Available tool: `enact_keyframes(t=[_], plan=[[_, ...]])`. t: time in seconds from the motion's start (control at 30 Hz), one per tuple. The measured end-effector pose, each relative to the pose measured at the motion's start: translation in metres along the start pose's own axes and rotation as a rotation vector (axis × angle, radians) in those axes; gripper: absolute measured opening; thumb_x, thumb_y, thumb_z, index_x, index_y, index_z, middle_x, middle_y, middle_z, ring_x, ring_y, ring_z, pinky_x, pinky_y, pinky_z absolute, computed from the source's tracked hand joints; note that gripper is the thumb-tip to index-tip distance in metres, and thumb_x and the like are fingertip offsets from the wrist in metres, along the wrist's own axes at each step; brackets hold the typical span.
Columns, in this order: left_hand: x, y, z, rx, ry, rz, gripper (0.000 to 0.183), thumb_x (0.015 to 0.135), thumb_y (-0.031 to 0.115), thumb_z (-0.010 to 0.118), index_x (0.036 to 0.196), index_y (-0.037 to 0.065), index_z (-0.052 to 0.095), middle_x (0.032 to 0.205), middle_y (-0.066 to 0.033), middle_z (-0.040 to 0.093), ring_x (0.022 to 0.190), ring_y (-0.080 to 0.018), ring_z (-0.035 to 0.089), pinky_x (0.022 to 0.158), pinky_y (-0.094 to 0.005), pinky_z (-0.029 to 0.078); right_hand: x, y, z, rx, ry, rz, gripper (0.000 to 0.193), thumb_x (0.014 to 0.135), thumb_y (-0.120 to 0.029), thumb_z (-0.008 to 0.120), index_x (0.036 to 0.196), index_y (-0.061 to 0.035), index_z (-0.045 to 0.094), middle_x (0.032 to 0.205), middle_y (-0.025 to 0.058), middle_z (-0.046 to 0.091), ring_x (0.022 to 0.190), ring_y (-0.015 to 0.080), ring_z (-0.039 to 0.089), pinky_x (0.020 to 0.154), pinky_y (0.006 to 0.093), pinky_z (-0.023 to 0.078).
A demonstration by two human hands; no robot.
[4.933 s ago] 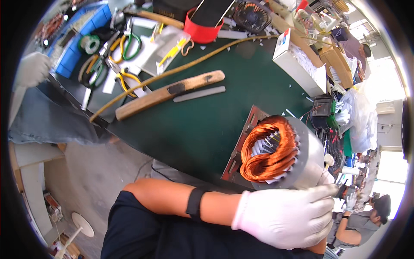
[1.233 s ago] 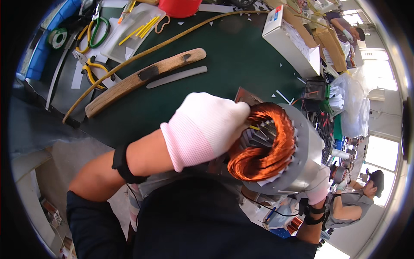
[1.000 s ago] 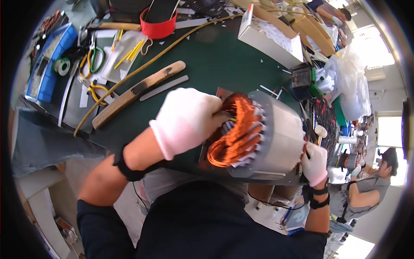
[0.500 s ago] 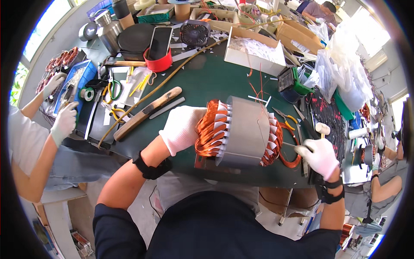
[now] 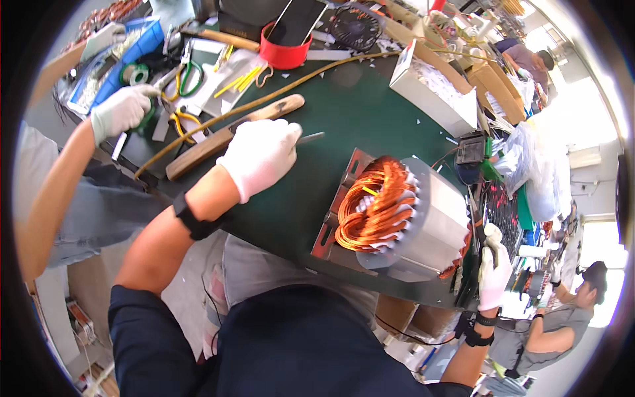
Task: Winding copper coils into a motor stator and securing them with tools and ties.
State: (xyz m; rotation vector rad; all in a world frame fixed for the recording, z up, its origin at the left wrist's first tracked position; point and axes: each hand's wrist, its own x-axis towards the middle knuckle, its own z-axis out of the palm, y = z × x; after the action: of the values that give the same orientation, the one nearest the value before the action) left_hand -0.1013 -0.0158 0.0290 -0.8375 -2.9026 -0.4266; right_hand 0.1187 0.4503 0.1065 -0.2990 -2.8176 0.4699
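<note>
A stator core (image 5: 433,221) with orange copper wire coils (image 5: 376,210) at its end lies on its side near the table's front edge. To its left, my left hand (image 5: 261,155), gloved in white, is closed around a thin grey flat bar (image 5: 311,137), whose end pokes out past the fingers. Right of the core, my gloved right hand (image 5: 495,271) closes around a small mallet, with its pale head (image 5: 491,232) showing above the fingers; its handle is mostly hidden.
A wooden stick (image 5: 202,153) and a long cane (image 5: 264,100) lie at left. Behind stand a white box of paper scraps (image 5: 430,92), a red ring holding a phone (image 5: 286,53) and a small fan (image 5: 357,28). A co-worker's gloved hand (image 5: 124,112) is at far left.
My left hand has left the coils and taken the grey bar. My right hand has moved from the thin rod to the mallet. The stator has turned, its left coils now facing me more.
</note>
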Motion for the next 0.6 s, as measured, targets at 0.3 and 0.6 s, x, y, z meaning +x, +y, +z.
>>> enact_keyframes(t=[0.3,0.6], plan=[[-0.016,0.024,-0.009,-0.583,-0.002,0.228,0.013,0.091,0.023,0.072,0.096,0.010,0.070,0.078,-0.0087,0.066,0.074,-0.0301,0.069,0.064,-0.0395,0.054,0.068,-0.137,0.026,0.550,0.069,0.042,0.037,0.110,-0.021,0.045,0.121,0.0083,0.066,0.089,0.0068,0.063,0.077,0.0118,0.056,0.073,0.0272,0.048],[0.006,0.021,-0.009,-0.606,-0.081,0.305,0.017,0.086,0.028,0.076,0.085,0.013,0.069,0.072,-0.0057,0.065,0.066,-0.0282,0.069,0.055,-0.0387,0.053,0.079,-0.156,0.040,0.249,-0.071,0.065,0.047,0.112,-0.034,0.041,0.122,0.0058,0.063,0.080,0.0020,0.054,0.073,0.0090,0.046,0.069,0.0255,0.038]])
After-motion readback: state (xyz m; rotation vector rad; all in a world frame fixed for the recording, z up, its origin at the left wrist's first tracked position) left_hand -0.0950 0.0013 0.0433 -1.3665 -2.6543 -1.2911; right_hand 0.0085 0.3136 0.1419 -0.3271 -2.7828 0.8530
